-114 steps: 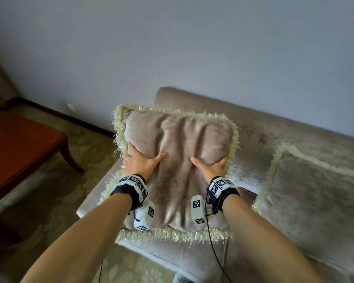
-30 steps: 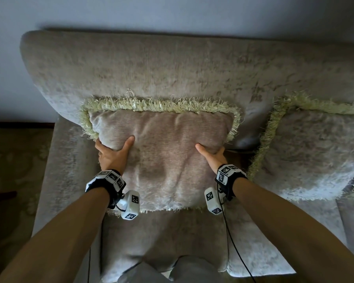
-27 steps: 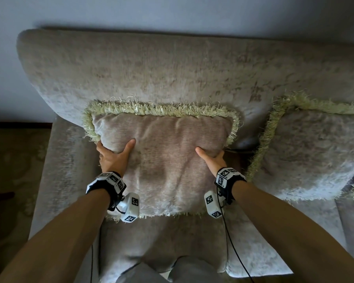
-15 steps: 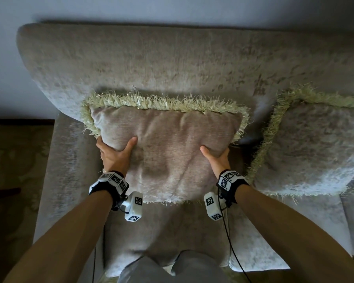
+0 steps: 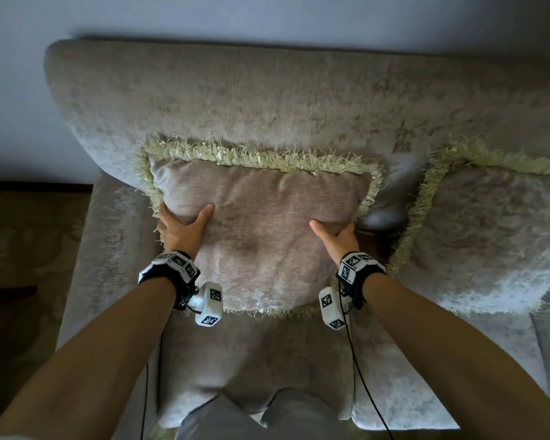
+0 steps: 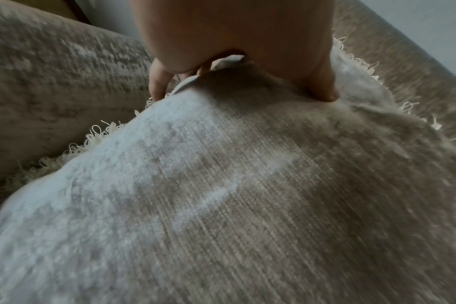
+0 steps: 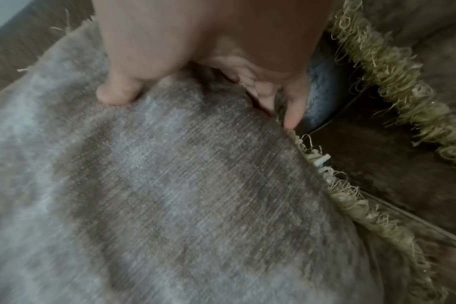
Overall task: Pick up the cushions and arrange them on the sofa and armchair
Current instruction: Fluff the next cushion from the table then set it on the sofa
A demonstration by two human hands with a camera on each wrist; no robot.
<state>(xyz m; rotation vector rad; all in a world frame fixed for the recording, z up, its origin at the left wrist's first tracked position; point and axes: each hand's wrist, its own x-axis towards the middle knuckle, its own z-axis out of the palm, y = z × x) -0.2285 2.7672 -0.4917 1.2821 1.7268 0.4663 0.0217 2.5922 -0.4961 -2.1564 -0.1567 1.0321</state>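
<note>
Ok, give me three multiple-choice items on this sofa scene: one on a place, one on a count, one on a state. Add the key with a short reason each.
1. Where does the held cushion stand?
A. On the floor
B. On the sofa seat, its top edge against the backrest
C. On a wooden table

2. How many fringed cushions show in the head view?
A. One
B. Two
C. Four

3. How do the hands hold the cushion?
A. Both grip its side edges, thumbs on the front
B. Only the left touches it
C. Both hover apart from it

Key:
1 B: its fringe lies against the backrest and its lower edge is on the seat.
2 B: the held one plus a second cushion to its right.
3 A: the left hand and right hand each clasp a side, fingers wrapped behind in the wrist views.
</note>
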